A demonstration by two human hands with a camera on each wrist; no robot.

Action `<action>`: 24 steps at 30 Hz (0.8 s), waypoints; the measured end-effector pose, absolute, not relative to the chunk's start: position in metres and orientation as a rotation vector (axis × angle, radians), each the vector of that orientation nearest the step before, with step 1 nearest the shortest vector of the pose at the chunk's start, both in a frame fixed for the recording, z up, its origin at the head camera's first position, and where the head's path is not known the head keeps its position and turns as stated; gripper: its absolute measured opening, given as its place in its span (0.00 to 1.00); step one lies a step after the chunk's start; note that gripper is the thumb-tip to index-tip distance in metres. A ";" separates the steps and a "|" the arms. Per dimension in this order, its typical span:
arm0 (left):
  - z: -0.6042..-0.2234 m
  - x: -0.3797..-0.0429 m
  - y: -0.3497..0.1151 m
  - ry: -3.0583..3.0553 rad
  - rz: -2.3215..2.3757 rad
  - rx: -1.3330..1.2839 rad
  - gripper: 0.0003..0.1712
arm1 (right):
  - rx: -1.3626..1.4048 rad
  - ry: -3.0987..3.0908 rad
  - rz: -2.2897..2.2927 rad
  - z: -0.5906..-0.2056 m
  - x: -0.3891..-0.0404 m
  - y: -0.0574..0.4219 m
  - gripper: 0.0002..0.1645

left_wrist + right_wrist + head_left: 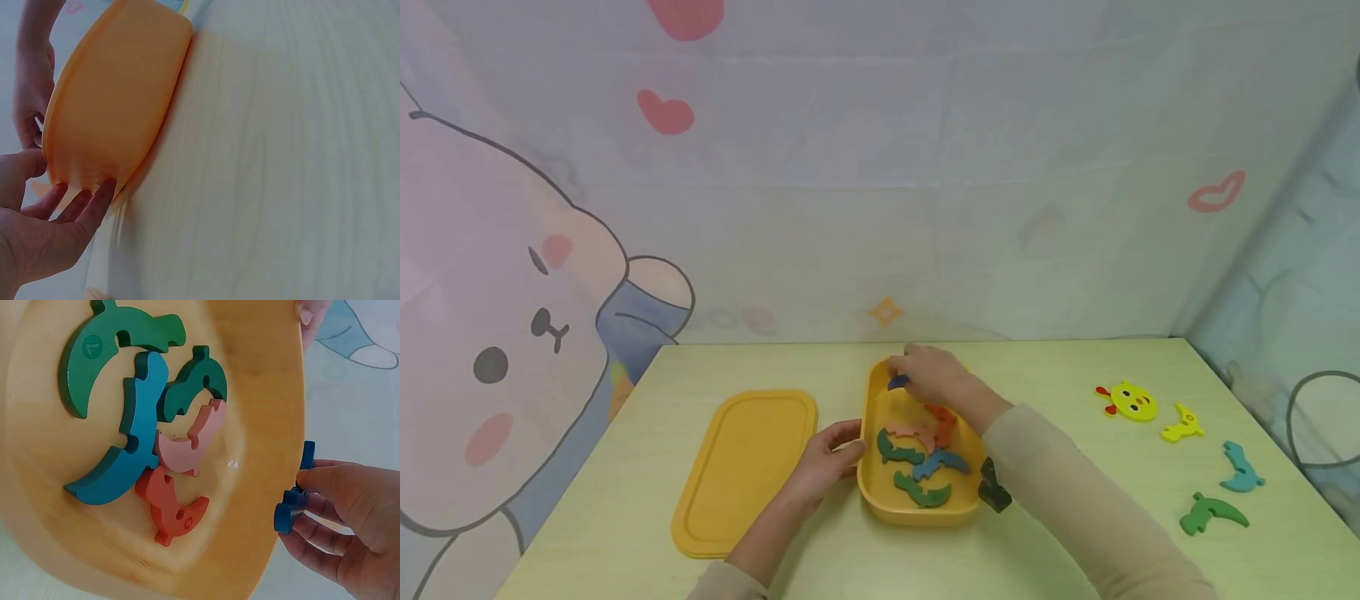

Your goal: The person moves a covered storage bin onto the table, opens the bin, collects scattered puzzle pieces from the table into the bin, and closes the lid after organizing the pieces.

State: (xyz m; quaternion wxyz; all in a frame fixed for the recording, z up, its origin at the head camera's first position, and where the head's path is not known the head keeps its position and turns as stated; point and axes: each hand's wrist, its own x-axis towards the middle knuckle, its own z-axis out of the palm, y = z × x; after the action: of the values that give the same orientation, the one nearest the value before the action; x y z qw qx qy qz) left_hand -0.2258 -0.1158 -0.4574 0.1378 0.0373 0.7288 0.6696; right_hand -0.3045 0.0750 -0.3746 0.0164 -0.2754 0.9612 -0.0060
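Note:
A yellow plastic tub (917, 517) stands mid-table. My left hand (826, 462) holds its left side, thumb at the rim and fingertips (106, 187) against the outer wall. Over the tub's far end, my right hand (932, 373) pinches a dark blue curved piece (291, 503) between thumb and fingers, close to the rim. Inside the tub lie several animal-like curved pieces: a green piece (94, 353), a darker green piece (203, 375), a blue piece (137, 419), a pink piece (190, 440) and a red-orange piece (172, 512).
A flat yellow lid (741, 475) lies left of the tub. Toward the table's right edge are a yellow face-shaped piece (1133, 402), a small yellow curved piece (1182, 425), a light blue piece (1242, 471) and a green piece (1212, 512). A printed curtain (925, 167) hangs behind the table.

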 end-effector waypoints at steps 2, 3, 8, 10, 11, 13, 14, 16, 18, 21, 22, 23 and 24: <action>-0.457 -0.225 -0.116 2.111 1.933 0.105 0.24 | -0.855 2.987 -0.018 -0.376 -0.305 0.075 0.12; -0.457 -0.225 -0.116 2.112 1.932 0.104 0.24 | -0.856 2.989 -0.019 -0.376 -0.305 0.075 0.13; -0.458 -0.225 -0.116 2.109 1.941 0.118 0.25 | -0.843 3.013 -0.007 -0.377 -0.306 0.077 0.19; -0.458 -0.225 -0.116 2.101 1.954 0.124 0.25 | -0.842 3.031 0.008 -0.377 -0.306 0.078 0.20; -0.458 -0.225 -0.116 2.097 1.960 0.126 0.25 | -0.843 3.037 0.011 -0.378 -0.306 0.078 0.20; -0.458 -0.225 -0.116 2.091 1.970 0.125 0.25 | -0.844 3.046 0.016 -0.378 -0.306 0.079 0.21; -0.458 -0.225 -0.116 2.086 1.975 0.129 0.25 | -0.846 3.050 0.013 -0.378 -0.305 0.080 0.22; -0.459 -0.225 -0.116 2.079 1.979 0.136 0.26 | -0.849 3.053 0.009 -0.378 -0.305 0.081 0.22; -0.459 -0.224 -0.117 2.077 1.982 0.147 0.26 | -0.854 3.052 -0.005 -0.378 -0.304 0.082 0.23; -0.460 -0.225 -0.117 2.078 1.977 0.144 0.26 | -0.873 3.050 -0.018 -0.375 -0.301 0.084 0.24; -0.460 -0.225 -0.117 2.081 1.973 0.140 0.26 | -0.879 3.048 -0.019 -0.375 -0.301 0.085 0.24; -0.460 -0.225 -0.117 2.082 1.974 0.135 0.26 | -0.882 3.046 -0.022 -0.374 -0.300 0.086 0.25; -0.460 -0.225 -0.118 2.084 1.971 0.128 0.25 | -0.885 3.045 -0.026 -0.373 -0.299 0.086 0.25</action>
State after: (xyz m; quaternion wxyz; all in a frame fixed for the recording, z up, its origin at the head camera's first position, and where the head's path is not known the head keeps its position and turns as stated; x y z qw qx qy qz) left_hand -0.2251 -0.1175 -0.4596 0.1348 0.0442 0.7192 0.6802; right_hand -0.2993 0.0862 -0.3728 -0.0146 -0.2790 0.9602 -0.0083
